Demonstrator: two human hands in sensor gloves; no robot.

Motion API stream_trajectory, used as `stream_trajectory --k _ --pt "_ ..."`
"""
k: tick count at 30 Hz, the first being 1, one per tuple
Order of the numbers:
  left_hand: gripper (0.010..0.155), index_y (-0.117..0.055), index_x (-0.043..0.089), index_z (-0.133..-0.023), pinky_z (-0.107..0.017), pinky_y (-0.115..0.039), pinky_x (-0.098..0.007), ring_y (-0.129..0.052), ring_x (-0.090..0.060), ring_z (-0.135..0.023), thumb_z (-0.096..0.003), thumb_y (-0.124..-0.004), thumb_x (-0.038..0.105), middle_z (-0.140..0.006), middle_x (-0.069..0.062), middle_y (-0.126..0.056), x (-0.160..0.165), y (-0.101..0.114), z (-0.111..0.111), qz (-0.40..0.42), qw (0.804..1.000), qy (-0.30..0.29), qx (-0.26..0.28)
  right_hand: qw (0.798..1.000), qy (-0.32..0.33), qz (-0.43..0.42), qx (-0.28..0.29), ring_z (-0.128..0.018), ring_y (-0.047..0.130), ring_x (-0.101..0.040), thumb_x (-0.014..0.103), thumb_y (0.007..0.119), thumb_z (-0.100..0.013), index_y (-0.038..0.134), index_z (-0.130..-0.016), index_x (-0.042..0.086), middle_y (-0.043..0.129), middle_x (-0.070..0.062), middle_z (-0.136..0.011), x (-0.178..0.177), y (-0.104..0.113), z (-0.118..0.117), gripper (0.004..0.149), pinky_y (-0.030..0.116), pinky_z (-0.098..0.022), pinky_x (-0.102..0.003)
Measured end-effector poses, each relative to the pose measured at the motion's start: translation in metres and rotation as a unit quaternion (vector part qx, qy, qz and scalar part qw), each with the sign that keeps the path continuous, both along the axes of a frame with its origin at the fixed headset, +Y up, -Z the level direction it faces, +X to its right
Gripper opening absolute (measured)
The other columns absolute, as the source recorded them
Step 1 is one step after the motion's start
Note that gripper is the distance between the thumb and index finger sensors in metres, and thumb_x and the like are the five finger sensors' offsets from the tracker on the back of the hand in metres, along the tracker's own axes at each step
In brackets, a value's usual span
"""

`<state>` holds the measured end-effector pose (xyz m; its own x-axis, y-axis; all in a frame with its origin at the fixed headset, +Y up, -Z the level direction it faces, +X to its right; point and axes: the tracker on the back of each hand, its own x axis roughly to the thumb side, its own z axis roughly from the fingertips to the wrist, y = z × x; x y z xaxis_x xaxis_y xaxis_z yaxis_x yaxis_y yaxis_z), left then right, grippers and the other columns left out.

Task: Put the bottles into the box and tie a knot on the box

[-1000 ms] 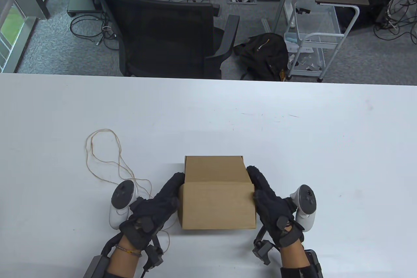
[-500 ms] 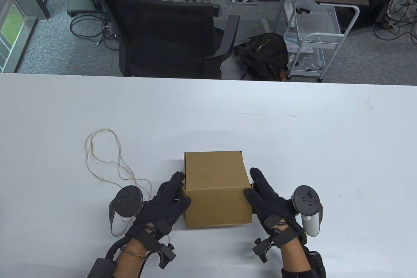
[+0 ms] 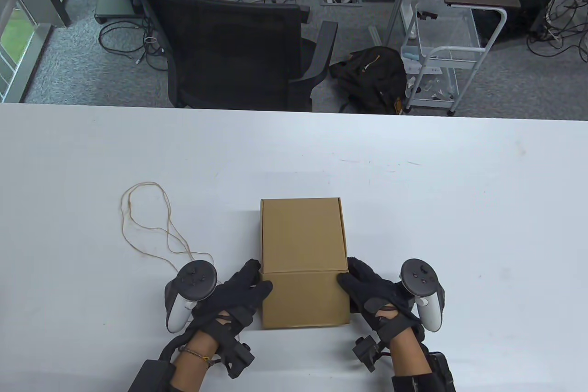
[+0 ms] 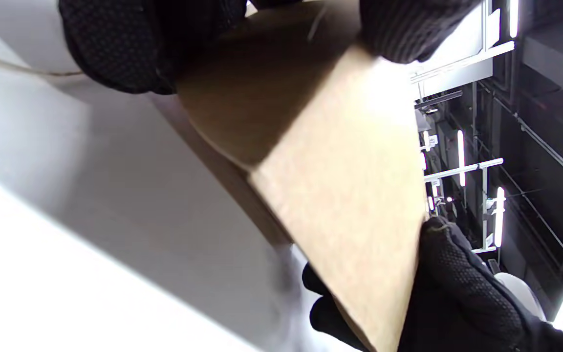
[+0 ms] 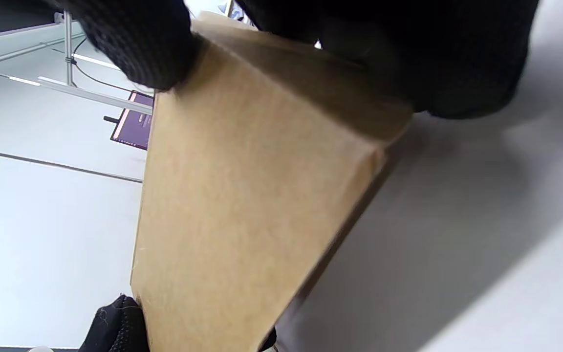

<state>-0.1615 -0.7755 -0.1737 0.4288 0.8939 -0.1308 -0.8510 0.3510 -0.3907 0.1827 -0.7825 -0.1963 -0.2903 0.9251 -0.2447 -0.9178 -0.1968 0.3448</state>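
Box: the closed cardboard box [image 3: 303, 263] sits on the white table [image 3: 459, 208] near its front edge; no bottles show, so whether they are inside cannot be told.
Left hand: the left hand [image 3: 236, 293] holds the box's near-left corner, thumb on top and fingers curled down the left wall.
Right hand: the right hand [image 3: 372, 293] mirrors it on the near-right corner, thumb on the top edge, fingers wrapped against the right wall.
String: the thin string [image 3: 151, 226] lies in loose loops left of the box, its near end running under the left hand's tracker [image 3: 190, 291].
Risk, lid: probably nothing fastens the top flap; letting go on both sides at once could let it spring up.
Risk, string: the tracker or wrist could drag the loops and tangle them, or sweep them away from the box.
Risk, grip: squeezing only the near corners could pivot or tip the box if it is lifted, shifting whatever is inside.
Risk, knot: threading the string under the box one-handed could slide the box away.
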Motion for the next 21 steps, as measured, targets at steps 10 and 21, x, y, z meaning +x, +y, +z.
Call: stream_trajectory --k 10,21 --pt "0.090 -0.044 -0.014 -0.110 -0.055 -0.084 -0.059 -0.090 -0.059 -0.081 -0.0575 -0.068 0.054 -0.106 -0.047 -0.063 0.0013 0.0007 0.0036 0.018 0.999 -0.007 -0.041 0.998 0.031 0.015 -0.051 -0.067 0.081 -0.058 0.048 0.069 -0.054 0.047 -0.102 -0.015 0.065 -0.044 -0.090 -0.0031 0.0016 0.0026 0.083 0.082 -0.044 -0.058" --pt "0.085 -0.058 -0.014 -0.106 -0.051 -0.088 -0.059 -0.095 -0.057 -0.077 -0.0567 -0.068 0.055 -0.101 -0.045 -0.076 0.0025 0.0070 0.0052 -0.047 0.999 0.004 -0.021 0.998 0.040 0.039 -0.035 -0.067 0.081 -0.062 0.044 0.065 -0.053 0.049 -0.097 -0.020 0.067 -0.047 -0.090 -0.0081 0.0072 0.0027 0.079 0.082 -0.043 -0.062"
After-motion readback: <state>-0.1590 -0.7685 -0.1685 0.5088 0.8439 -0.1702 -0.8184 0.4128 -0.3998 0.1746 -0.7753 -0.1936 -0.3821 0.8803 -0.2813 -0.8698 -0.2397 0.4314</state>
